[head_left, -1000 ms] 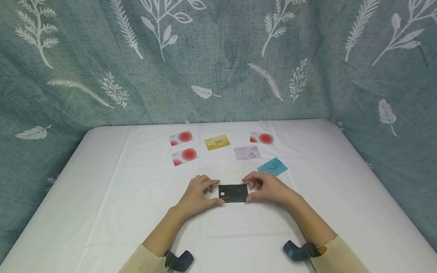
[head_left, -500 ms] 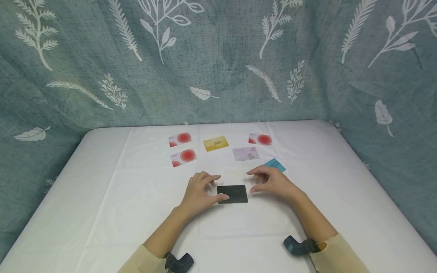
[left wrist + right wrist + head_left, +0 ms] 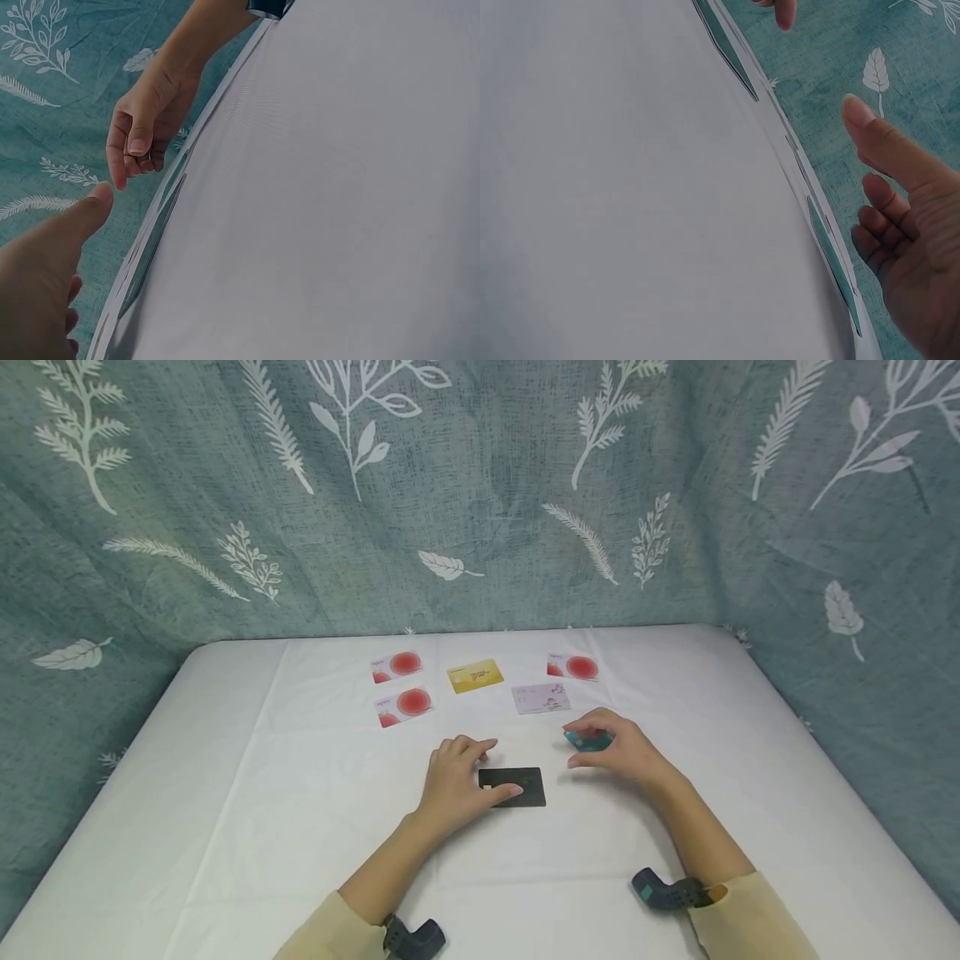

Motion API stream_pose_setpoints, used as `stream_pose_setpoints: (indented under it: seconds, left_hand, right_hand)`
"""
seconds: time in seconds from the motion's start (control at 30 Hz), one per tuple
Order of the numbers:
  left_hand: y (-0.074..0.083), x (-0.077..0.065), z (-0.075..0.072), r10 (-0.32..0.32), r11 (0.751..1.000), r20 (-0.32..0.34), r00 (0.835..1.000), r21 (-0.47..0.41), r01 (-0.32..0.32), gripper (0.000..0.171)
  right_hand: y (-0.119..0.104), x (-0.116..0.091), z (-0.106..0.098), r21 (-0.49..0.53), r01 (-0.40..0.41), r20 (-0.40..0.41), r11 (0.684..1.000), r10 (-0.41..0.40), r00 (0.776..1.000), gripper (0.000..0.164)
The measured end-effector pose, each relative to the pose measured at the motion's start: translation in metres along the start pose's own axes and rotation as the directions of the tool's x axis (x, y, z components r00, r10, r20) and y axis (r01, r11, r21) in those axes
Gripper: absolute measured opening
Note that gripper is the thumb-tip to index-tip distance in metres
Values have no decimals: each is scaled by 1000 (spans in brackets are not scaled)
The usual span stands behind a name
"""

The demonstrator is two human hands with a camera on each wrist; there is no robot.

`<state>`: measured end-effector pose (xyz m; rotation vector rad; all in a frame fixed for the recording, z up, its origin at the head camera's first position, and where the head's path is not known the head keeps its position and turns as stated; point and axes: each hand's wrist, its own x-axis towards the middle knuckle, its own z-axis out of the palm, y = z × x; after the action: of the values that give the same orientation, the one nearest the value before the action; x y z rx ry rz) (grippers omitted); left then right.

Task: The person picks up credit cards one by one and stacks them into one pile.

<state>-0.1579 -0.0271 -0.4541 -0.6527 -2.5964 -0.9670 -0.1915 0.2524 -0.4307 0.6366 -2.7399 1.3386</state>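
A black card [image 3: 534, 785] lies on the white table; it is seen nearly edge-on in the left wrist view. My left hand [image 3: 459, 785] hovers at its left part, its thumb overlapping the card in the head view and its index finger stretched past the far edge. In the left wrist view that hand [image 3: 45, 277] has its thumb clear of the surface. My right hand [image 3: 618, 747] is over a blue card [image 3: 588, 742], thumb and fingers spread apart, hiding part of it. The right wrist view shows this blue card [image 3: 834, 259] flat on the cloth beside the hand [image 3: 915, 240].
Farther back lie a yellow card [image 3: 476, 676], a pale pink card [image 3: 542, 698] and several red-and-white cards, one [image 3: 572, 667] at the right and another [image 3: 403, 706] at the left. A green leaf-patterned curtain [image 3: 480, 493] hangs behind the white table [image 3: 300, 827].
My right hand has left the black card's right edge and moved right and back to the blue card. The left hand has shifted slightly right, its thumb now farther across the black card.
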Motion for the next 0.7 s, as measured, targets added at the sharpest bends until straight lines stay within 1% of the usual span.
stream_pose_setpoints:
  seconds: [0.13, 0.23, 0.47, 0.7]
  left_hand:
    - [2, 2, 5, 8, 999, -44, 999, 32, -6, 73]
    - [4, 4, 9, 14, 999, -63, 998, 46, -11, 74]
    - [11, 6, 19, -3, 997, -54, 999, 77, 7, 74]
    - [24, 11, 26, 13, 994, -60, 998, 107, -6, 76]
  right_hand:
    - [5, -1, -3, -37, -14, -29, 999, 13, 999, 53]
    - [9, -1, -4, -55, -30, -51, 998, 27, 998, 53]
    - [17, -1, -4, -76, -35, -86, 996, 28, 996, 54]
    - [25, -2, -9, -99, -73, -111, 992, 62, 992, 56]
